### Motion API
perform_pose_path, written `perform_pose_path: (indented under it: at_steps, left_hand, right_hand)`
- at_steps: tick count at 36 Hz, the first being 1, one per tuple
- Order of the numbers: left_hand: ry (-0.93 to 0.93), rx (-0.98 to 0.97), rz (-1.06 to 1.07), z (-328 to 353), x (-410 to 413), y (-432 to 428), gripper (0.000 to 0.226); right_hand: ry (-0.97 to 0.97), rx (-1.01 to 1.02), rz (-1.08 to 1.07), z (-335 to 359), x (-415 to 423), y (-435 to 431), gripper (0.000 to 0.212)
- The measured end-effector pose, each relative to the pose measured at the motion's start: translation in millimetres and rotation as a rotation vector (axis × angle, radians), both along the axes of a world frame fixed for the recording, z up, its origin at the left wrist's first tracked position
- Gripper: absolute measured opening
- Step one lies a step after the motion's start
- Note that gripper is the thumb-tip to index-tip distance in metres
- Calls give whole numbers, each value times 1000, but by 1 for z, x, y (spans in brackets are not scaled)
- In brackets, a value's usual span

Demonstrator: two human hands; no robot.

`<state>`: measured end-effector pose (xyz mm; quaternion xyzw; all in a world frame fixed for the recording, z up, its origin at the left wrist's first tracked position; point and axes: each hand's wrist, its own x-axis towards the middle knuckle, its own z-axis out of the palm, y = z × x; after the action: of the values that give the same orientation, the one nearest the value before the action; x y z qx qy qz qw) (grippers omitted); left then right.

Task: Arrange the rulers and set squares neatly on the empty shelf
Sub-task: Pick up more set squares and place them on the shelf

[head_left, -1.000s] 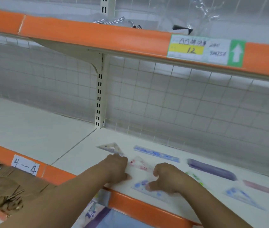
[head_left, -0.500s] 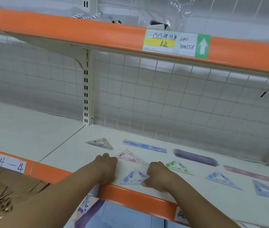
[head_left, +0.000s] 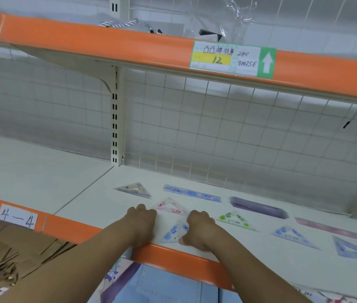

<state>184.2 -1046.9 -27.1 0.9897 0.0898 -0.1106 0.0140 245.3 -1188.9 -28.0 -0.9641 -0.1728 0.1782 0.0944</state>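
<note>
Left hand (head_left: 141, 224) has come back from the rear set squares to the shelf (head_left: 99, 204) edge, and it now rests knuckles-up against the orange front lip (head_left: 173, 258), its fingers curled under so that I cannot tell whether they pinch anything. Just right of it, flat on the shelf and almost at the lip, lies the blue-patterned set square (head_left: 173, 232), caught between the two hands. The right hand (head_left: 198, 230) is the one working it: its thumb tip presses at the near right corner and its curled fingers cover the right side, so part of the outline is hidden. What shows suggests the long edge runs slantwise, from near left up to far right, and not parallel to the lip. Squaring it would likely mean turning it about the right hand's grip, the left hand steadying the free left corner. Touching or just behind it is the pink set square (head_left: 172, 207), point away from the person, and to the right the green set square (head_left: 235, 220), a second blue set square (head_left: 293, 236) and a violet set square (head_left: 354, 251) lie spaced apart. Farther back lie a pale set square (head_left: 133, 189), a blue ruler (head_left: 191, 193), a purple ruler (head_left: 258, 207) and a pink ruler (head_left: 335, 229), all lengthwise along the shelf before the wire mesh back (head_left: 217, 138).
</note>
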Motion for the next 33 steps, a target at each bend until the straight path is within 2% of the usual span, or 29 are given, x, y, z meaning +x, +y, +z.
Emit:
perform_pose_path:
  at_steps: [6, 14, 18, 24, 30, 33]
  left_hand:
    - [5, -11, 3, -4, -1, 4, 43]
    - [-12, -34, -2, -7, 0, 6, 39]
    - [-17, -36, -4, -8, -1, 7, 39]
    - [-51, -53, 15, -10, -2, 7, 36]
    - [-70, -67, -41, -8, 1, -2, 38]
    - [-58, -71, -68, -9, 4, -8, 39]
  right_hand:
    - [-23, -12, 7, -3, -4, 7, 84]
    - [-22, -17, -45, -4, -2, 9, 90]
    - [-6, 79, -34, -7, 1, 5, 81]
    - [-42, 237, 27, -10, 0, -11, 42]
    - [-121, 213, 20, -2, -1, -26, 48]
    - [-163, 216, -46, -2, -3, -33, 40]
